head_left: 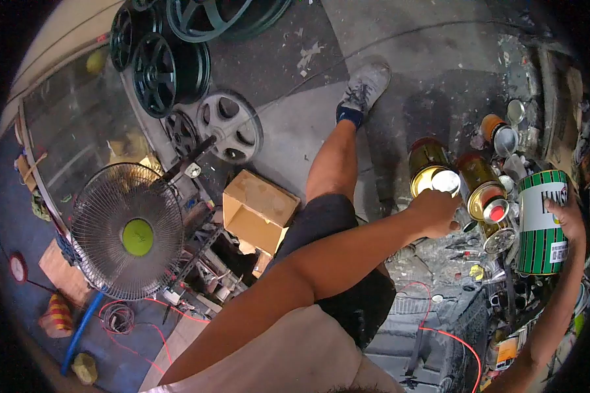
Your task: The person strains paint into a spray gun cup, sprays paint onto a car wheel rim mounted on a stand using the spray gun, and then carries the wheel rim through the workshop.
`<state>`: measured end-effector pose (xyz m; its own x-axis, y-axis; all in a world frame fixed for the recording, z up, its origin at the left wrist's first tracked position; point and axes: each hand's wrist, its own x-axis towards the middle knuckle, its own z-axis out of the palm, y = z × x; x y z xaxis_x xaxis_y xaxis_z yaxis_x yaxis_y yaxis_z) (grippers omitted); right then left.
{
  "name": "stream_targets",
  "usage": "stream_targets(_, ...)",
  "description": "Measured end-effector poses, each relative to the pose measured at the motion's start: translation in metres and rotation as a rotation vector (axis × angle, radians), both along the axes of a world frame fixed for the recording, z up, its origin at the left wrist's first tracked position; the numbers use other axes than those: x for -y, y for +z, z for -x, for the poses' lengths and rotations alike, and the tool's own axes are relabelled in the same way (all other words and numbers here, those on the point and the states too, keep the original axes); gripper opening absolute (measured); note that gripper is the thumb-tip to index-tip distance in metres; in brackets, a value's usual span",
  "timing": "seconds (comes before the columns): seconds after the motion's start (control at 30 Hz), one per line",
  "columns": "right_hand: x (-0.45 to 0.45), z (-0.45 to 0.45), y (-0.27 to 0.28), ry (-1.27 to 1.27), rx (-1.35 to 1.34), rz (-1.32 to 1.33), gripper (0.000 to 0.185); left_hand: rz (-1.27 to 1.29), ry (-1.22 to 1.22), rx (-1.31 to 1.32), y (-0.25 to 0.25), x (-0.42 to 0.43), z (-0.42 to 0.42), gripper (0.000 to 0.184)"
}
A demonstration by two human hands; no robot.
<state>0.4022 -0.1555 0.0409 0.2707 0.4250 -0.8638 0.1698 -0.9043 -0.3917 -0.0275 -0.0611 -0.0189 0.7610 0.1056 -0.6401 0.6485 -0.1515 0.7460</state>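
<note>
Head view: from left, a wire-caged fan point(137, 237) and cardboard box point(262, 206); a gold can point(429, 158) beside the curled left hand point(439, 213), its grip impossible to tell; a red-capped can point(475, 175); and a green-striped can point(537, 245), its far-right side clasped by the right hand point(567, 219).

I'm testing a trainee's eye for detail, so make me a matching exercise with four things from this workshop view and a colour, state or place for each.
1. Fan
2. Striped can
3. Shoe
4. Cardboard box

A. Held by the right hand
B. Brown, with an open side
C. Lime-green centre
D. Greyish, with laces

Pairs: 1-C; 2-A; 3-D; 4-B
</note>
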Motion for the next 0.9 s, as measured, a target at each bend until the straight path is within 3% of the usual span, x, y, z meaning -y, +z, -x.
stream_targets(0.5,-0.017,0.006,0.001,0.008,-0.081,-0.028,0.086,-0.020,-0.024,-0.047,0.009,-0.003,-0.002,0.062)
stream_targets(0.63,-0.008,0.002,-0.006,0.074,0.076,-0.001,0.111,0.028,-0.095,-0.104,0.003,-0.001,-0.009,0.064)
stream_targets(0.7,-0.029,0.016,0.015,0.171,0.140,0.176,0.122,-0.016,-0.096,-0.041,0.004,-0.005,-0.010,0.067)
stream_targets(0.9,-0.029,0.027,0.010,0.206,0.178,0.095,0.121,-0.001,-0.074,-0.049,0.003,-0.008,-0.011,0.064)
